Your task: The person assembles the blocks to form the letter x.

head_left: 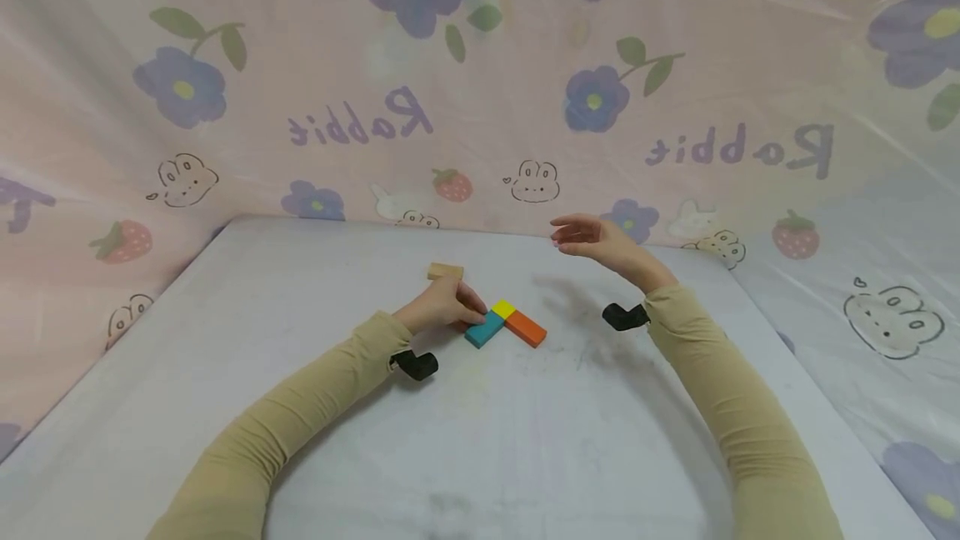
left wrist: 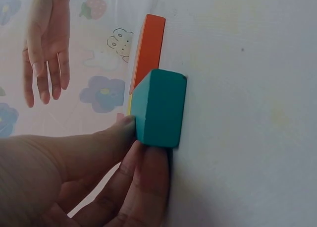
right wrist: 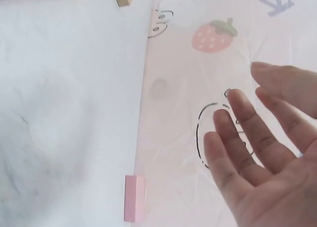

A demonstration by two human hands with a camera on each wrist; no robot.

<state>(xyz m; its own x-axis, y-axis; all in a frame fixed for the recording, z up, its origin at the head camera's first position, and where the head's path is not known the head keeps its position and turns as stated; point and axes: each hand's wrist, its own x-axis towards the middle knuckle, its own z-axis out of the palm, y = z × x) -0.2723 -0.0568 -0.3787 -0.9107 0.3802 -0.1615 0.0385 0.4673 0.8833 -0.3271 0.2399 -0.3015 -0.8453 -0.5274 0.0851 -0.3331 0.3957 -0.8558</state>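
The left hand (head_left: 442, 305) rests on the tabletop (head_left: 525, 440) near the middle, a little toward the far edge, with its thumb and fingertips pressed against one short end of a teal block (head_left: 484, 328); the left wrist view shows the thumb on the block's upper edge and two fingers below it, so the hand pinches that end. The teal block is a plain rectangular brick with flat matte faces and sharp corners, lying flat on the white surface. Its other end meets a small yellow block (head_left: 503, 308), and an orange block (head_left: 525, 328) of similar brick shape lies touching the yellow one, the two long blocks forming a shallow V. A bare wooden block (head_left: 446, 272) lies just beyond the left hand, toward the far edge, apart from the coloured group. The right hand (head_left: 592, 238) is raised above the far edge of the tabletop, fingers spread and relaxed, palm empty. In the right wrist view a pink block (right wrist: 134, 198) lies at the table's edge against the patterned sheet (head_left: 480, 82).
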